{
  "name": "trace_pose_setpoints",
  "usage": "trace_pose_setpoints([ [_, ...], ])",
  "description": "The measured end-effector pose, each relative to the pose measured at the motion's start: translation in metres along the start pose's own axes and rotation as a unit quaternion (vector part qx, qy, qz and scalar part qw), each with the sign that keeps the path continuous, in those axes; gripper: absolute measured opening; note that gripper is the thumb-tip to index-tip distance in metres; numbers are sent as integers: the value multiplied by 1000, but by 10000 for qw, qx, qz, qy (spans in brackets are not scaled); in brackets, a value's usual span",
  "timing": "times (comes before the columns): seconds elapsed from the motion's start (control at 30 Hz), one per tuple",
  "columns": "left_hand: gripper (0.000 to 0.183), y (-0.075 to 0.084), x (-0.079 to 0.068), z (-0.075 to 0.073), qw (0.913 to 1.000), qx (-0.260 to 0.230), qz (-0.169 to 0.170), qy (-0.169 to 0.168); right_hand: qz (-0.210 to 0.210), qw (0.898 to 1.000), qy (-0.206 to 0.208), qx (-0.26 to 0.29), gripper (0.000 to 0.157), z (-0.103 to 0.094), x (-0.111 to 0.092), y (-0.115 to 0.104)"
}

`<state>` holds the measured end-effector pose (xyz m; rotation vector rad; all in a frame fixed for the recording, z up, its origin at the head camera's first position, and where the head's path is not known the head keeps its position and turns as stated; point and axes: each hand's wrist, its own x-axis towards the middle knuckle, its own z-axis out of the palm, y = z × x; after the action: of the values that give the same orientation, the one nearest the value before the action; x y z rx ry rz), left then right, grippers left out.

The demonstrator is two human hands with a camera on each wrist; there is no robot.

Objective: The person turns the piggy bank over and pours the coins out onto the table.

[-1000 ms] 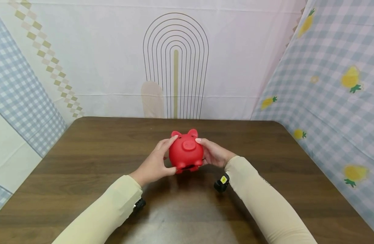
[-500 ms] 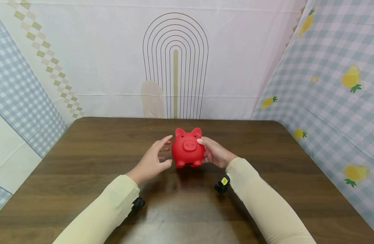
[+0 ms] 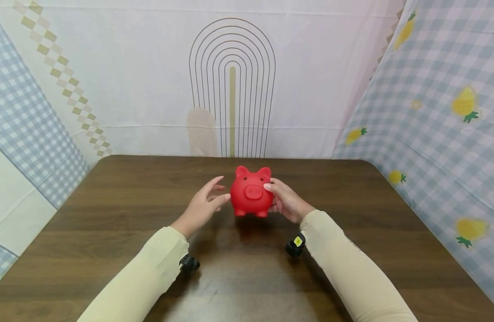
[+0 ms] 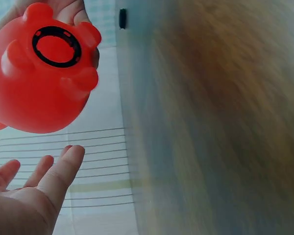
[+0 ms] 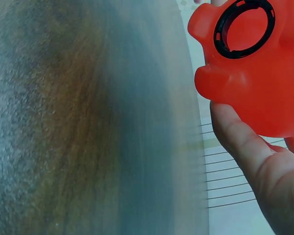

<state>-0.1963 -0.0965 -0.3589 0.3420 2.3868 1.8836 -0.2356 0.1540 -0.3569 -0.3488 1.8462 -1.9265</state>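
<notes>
A round red piggy bank (image 3: 251, 197) is held up above the table with its snout toward me. My right hand (image 3: 289, 201) grips its right side, the thumb on the face beside the snout and the other fingers partly hidden behind. My left hand (image 3: 200, 205) is at the pig's left, fingers loosely bent and holding nothing. In the left wrist view a gap shows between the left hand (image 4: 39, 191) and the pig. A black ring (image 5: 219, 39) surrounds a round opening or plug under its belly; I cannot tell which.
The brown wooden table (image 3: 130, 192) has rounded far corners. Behind it hangs a white cloth (image 3: 142, 80) printed with arches, and a checked cloth with pineapples (image 3: 428, 120) hangs along the right side. A black camera (image 3: 189, 264) is strapped at the left wrist.
My left hand has let go of the piggy bank and moved off to the left. The pig has tipped upright and shifted slightly up and right in my right hand.
</notes>
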Motion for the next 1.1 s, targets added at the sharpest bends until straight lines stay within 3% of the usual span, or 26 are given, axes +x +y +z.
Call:
trace_pose_setpoints([
  [0.13,62,3,4,4,9993,-311,-201,-33,-85,10000,29,35,60,2,-1,-1],
  [0.5,66,5,10,12,9972,-152,-604,-412,-189,9998,-48,-54,65,2,-5,1],
  [0.77,69,8,7,13,9942,-135,-678,-829,-228,9993,-160,-267,65,4,-6,2],
  [1.1,67,10,6,12,9887,-586,-825,-1103,-256,9977,-250,-573,67,5,-10,-4],
])
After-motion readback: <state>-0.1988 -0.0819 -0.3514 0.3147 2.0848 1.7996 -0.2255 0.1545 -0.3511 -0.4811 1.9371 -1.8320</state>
